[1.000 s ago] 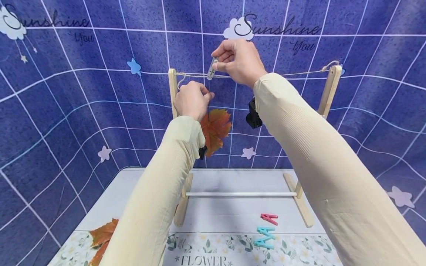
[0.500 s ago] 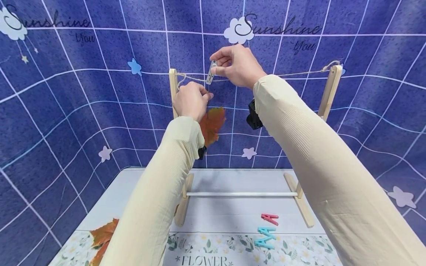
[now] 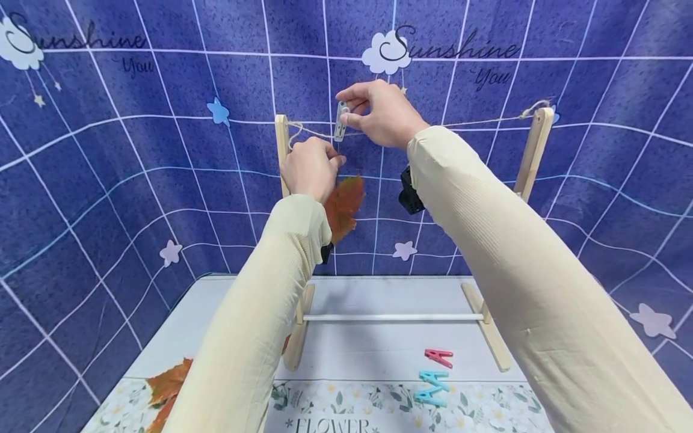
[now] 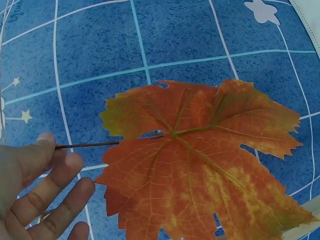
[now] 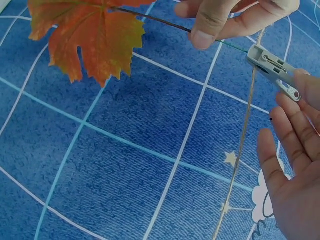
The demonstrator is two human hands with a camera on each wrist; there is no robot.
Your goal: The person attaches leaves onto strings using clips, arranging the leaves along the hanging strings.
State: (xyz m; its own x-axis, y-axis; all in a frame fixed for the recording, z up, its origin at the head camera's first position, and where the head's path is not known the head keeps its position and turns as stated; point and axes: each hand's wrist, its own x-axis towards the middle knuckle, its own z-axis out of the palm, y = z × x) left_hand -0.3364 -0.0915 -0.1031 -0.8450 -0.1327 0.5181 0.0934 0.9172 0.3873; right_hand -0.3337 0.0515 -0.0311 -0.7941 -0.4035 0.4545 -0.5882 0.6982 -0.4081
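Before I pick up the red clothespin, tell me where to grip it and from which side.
Pinch the two spread legs of the red clothespin, reaching down from the right: it seems to lie on its side on the table, narrow end left, legs opening right. The blue clothespins lie on the near side, which makes that way more awkward.

Tabletop nook, home or studio, can't tell from here: starry blue cloth [image 3: 233,78] up top, white table [image 3: 373,352] lower centre.

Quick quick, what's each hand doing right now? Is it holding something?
Left hand: pinching the orange leaf by its stem.
Right hand: holding a grey clothespin by the string.
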